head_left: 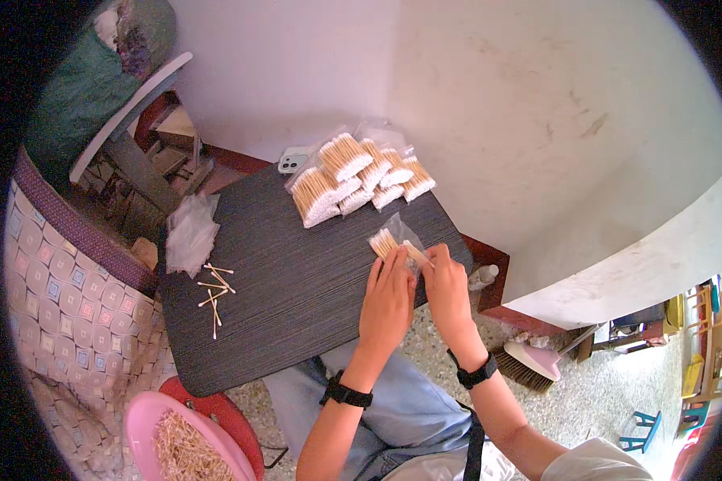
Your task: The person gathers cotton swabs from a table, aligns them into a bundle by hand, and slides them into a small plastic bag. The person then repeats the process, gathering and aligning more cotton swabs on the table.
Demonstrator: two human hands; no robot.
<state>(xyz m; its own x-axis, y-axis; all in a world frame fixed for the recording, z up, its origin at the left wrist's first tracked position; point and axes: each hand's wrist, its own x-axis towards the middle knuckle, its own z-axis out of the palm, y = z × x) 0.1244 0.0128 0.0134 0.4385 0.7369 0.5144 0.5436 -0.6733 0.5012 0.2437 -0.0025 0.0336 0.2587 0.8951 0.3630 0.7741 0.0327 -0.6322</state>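
Note:
Near the right edge of the dark table lies a clear plastic bag with cotton swabs in it. My left hand presses its fingers over the near side of the bag. Thumb and fingers of my right hand pinch together at the bag's right side, where more swab sticks show; the exact grip is partly hidden. Beyond my hands, several filled swab bags are stacked at the table's far edge. Loose cotton swabs lie scattered at the left, beside flat clear plastic bags.
A phone rests behind the stack, near the wall. At the lower left, a pink basin full of swabs sits on a red stool. A broom and a white bottle are right of the table.

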